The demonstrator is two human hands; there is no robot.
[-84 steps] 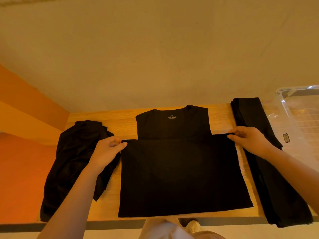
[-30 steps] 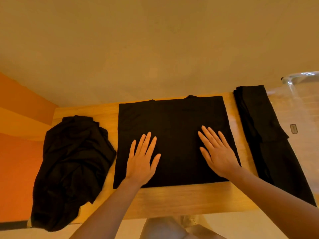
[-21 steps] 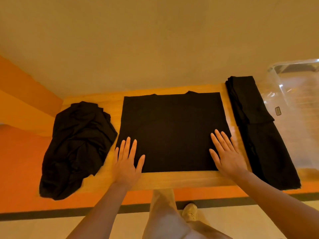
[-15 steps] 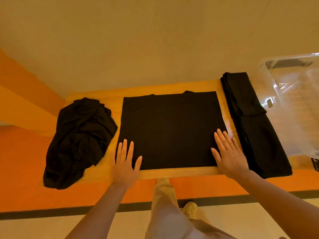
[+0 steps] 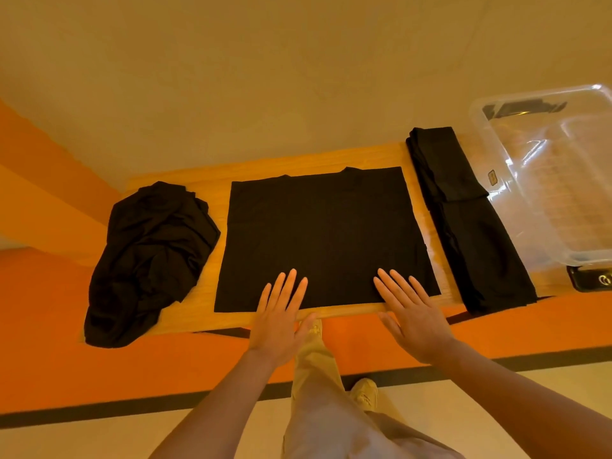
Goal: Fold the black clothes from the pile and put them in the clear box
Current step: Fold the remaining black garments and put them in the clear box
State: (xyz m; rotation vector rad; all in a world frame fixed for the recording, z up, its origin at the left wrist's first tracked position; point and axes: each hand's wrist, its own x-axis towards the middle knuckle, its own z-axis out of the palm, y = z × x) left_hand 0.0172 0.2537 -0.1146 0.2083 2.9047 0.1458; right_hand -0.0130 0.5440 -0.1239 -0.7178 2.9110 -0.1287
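Head view: your left hand (image 5: 277, 323) and right hand (image 5: 410, 321) lie flat, fingers spread, holding nothing, at 6 o'clock on the folded black shirt (image 5: 323, 236).

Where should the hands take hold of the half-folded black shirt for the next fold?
Probably pinch the folded shirt at its two right-edge corners, coming from the right side, and carry them leftward. It lies flat and square; the left hand and right hand lie open at its near edge.
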